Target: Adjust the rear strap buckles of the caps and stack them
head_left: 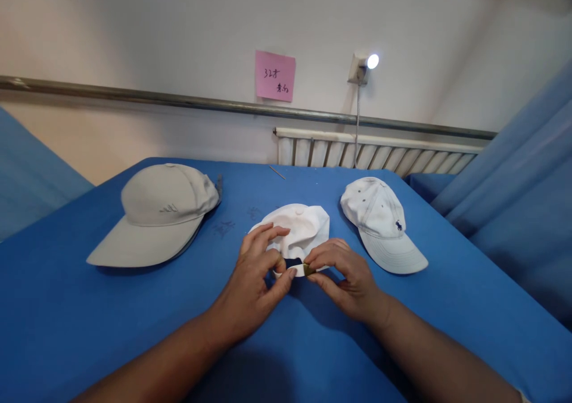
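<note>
A white cap (308, 218) sits in the middle of the blue-covered table, its back opening and strap facing me. My left hand (259, 272) pinches the white cap strap (298, 270) between thumb and index finger, the other fingers resting over the cap. On the strap's right side, my right hand (344, 275) closes thumb and fingers on a brass-coloured buckle (308, 269). A dark gap shows above the strap. The cap's brim is hidden from view.
A larger pale grey cap (156, 197) lies at left, brim toward me. At right rests another white cap (375, 212) with a small dark logo. Behind are a metal rail (201, 102), a radiator (330, 152) and a plugged-in cable (358, 105). Blue curtains (527, 212) hang at the sides.
</note>
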Action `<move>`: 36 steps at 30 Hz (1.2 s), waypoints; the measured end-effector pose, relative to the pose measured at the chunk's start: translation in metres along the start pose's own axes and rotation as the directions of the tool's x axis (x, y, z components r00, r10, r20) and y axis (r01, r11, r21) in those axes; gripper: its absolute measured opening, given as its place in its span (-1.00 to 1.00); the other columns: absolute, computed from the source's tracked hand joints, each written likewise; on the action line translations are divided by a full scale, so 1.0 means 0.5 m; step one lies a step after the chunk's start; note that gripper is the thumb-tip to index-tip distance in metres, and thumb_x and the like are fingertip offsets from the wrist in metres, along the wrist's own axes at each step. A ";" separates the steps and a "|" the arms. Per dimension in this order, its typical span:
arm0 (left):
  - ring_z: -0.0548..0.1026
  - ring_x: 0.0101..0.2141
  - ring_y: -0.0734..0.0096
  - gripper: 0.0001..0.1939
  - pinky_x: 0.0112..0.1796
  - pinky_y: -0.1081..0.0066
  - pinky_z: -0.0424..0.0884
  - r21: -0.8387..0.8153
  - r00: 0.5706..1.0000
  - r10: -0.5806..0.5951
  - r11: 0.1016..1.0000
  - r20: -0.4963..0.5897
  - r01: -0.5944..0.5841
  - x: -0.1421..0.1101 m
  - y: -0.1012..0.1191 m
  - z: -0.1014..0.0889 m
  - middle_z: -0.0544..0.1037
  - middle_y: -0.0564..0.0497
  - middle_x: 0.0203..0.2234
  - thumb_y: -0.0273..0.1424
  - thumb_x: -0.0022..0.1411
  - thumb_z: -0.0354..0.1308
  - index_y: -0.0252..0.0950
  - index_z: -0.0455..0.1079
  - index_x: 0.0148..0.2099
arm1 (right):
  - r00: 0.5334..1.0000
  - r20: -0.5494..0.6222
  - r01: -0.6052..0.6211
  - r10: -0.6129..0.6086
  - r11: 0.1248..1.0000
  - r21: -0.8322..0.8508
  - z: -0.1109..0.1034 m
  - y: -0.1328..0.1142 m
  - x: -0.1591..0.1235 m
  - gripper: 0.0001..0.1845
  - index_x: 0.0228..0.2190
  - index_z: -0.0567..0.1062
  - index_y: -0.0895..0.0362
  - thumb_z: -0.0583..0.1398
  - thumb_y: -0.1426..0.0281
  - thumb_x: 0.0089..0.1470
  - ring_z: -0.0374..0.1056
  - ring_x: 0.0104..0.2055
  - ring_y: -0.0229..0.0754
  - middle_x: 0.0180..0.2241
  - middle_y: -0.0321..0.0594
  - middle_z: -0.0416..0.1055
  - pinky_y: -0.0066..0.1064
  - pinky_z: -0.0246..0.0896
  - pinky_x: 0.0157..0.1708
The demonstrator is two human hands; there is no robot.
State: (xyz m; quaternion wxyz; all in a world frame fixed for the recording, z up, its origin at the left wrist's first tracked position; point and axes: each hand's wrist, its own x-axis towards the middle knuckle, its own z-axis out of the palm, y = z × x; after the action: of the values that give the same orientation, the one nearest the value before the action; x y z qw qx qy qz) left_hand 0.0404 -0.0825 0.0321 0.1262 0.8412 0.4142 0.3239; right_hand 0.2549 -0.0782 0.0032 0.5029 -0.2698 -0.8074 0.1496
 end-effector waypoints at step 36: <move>0.06 0.32 -0.14 -0.78 0.18 -0.23 0.18 0.170 0.994 0.072 0.984 -0.079 -0.057 0.006 -0.030 0.004 0.22 -0.18 0.30 -0.27 0.21 0.25 -0.22 0.40 -0.12 | 0.829 -0.073 -0.475 0.554 0.768 0.430 0.055 0.033 -0.007 -0.87 -0.29 0.55 0.11 0.28 0.33 0.10 0.40 -0.49 -0.28 -0.48 -0.31 0.52 -0.46 0.33 -0.48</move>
State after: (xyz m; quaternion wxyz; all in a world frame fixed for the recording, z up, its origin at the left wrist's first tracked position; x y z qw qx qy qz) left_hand 0.0339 -0.0709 0.0248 0.0266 0.8473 0.4175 0.3272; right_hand 0.2361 -0.0661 -0.0203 0.5628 -0.3879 -0.6012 0.4139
